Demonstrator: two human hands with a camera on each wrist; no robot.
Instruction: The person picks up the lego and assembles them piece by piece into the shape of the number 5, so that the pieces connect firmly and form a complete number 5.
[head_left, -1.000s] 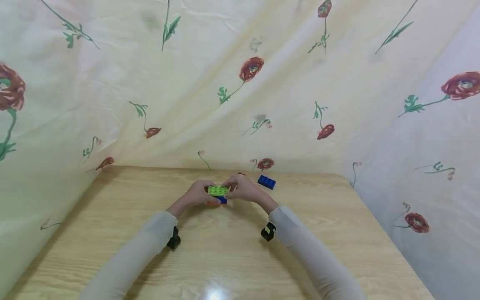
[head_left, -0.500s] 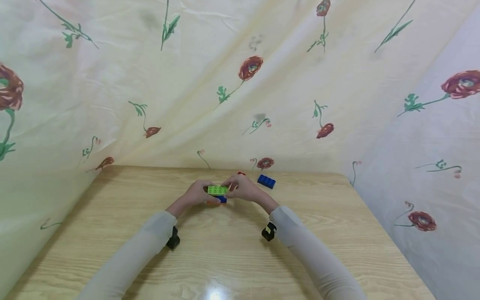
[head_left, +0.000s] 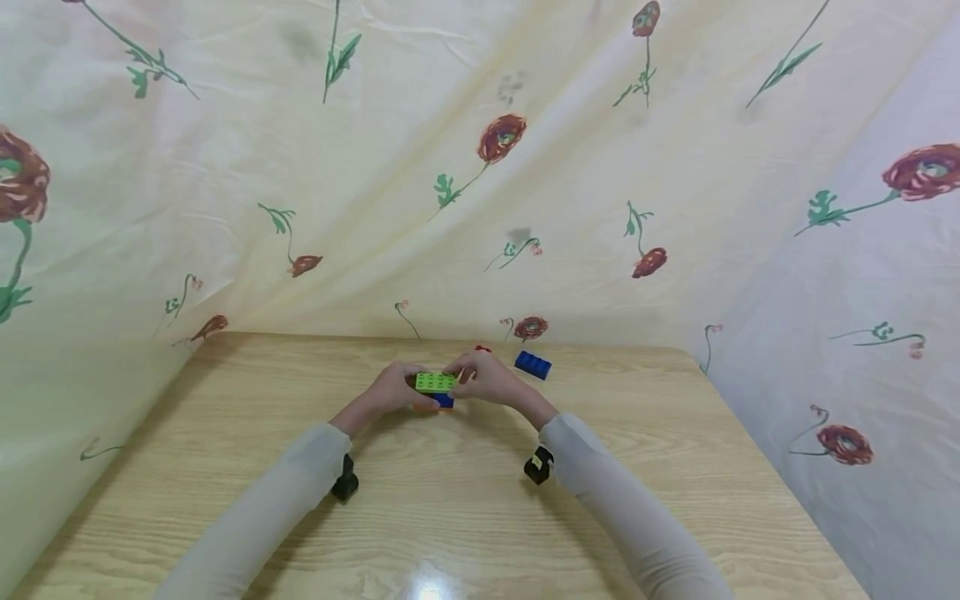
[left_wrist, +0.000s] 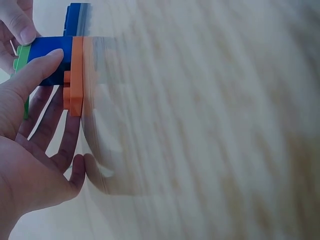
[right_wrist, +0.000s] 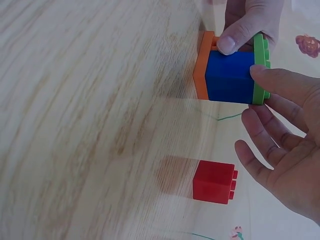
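A small brick stack (head_left: 436,389) stands on the wooden table (head_left: 450,517) between both hands: a green plate (head_left: 436,382) on top, a blue brick (right_wrist: 230,76) in the middle, an orange plate (right_wrist: 202,65) underneath. My left hand (head_left: 396,388) grips its left end, with the thumb (left_wrist: 37,70) on the blue brick (left_wrist: 50,57) and straight fingers along the far side. My right hand (head_left: 483,378) holds the right end, its thumb (right_wrist: 280,82) at the green plate (right_wrist: 260,70); its other fingers spread loosely.
A loose blue brick (head_left: 532,364) lies just right of my right hand. A small red brick (right_wrist: 215,181) sits close behind the stack. Flowered cloth (head_left: 480,167) walls the table at the back and both sides.
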